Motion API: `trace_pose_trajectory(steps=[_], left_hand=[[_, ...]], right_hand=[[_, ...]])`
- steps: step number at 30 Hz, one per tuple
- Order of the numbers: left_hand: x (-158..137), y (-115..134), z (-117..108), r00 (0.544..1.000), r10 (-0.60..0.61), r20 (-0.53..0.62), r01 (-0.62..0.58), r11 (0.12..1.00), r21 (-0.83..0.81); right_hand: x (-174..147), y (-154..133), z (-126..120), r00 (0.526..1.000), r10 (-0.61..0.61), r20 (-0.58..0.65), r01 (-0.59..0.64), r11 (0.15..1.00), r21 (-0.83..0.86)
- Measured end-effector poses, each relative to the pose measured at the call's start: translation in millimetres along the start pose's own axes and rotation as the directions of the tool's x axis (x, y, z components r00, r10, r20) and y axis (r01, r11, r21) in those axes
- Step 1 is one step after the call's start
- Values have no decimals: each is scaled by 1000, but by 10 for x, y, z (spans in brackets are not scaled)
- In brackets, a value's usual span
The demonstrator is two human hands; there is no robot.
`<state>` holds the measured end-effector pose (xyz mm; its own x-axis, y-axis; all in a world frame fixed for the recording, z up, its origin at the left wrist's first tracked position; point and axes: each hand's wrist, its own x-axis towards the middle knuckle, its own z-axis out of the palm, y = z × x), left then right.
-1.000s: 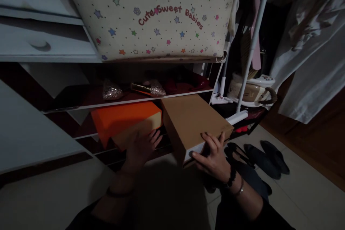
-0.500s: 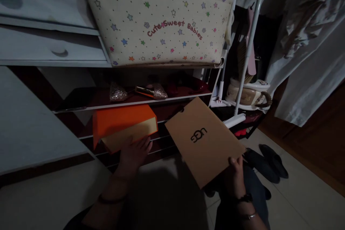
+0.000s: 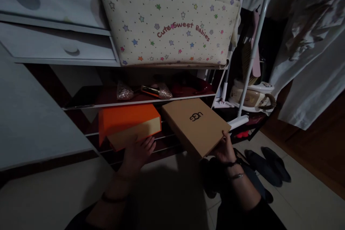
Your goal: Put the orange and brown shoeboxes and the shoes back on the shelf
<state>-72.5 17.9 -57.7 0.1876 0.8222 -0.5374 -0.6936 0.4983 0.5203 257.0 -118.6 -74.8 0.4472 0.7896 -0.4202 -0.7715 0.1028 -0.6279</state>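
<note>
A brown cardboard shoebox marked UGG is in my right hand, gripped at its near right corner. Its far end reaches the front of the lower rack shelf, tilted down towards me. To its left, an orange box with a pale front side sits askew on the same level, jutting out a little. My left hand lies along this box's lower front edge, fingers stretched out to the right; whether they bear any of its weight I cannot tell.
Glittery high heels and dark red shoes stand on the upper shelf. Above hangs a star-patterned fabric bin. White poles rise at right, and dark slippers lie on the tiled floor.
My right hand has moved the shoebox forward to the rack and levelled it, so a side wall now shows. My left hand has stayed by the orange box. The view has shifted slightly.
</note>
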Motion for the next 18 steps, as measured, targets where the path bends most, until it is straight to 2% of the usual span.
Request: trace_pose_trajectory(steps=[5,9,11,13,16,18], left_hand=[[83,-80,-27,998,53,39,-54,998,43],[127,-283,57,996,62,59,-68,991,115],[121,-414,136,989,64,136,-92,972,216],[95,-538,223,961,81,265,-165,935,313],[28,-672,351,881,178,439,-363,848,386],[-15,-721,428,835,243,494,-472,776,417]], right_hand=[[128,-125,267,1000,-9,26,10,999,-46],[135,15,367,997,3,73,3,997,-77],[135,111,408,997,21,69,-16,997,-79],[135,201,438,995,45,91,-36,994,-98],[144,285,435,978,94,188,-58,981,-188],[174,268,399,974,19,224,40,967,-253]])
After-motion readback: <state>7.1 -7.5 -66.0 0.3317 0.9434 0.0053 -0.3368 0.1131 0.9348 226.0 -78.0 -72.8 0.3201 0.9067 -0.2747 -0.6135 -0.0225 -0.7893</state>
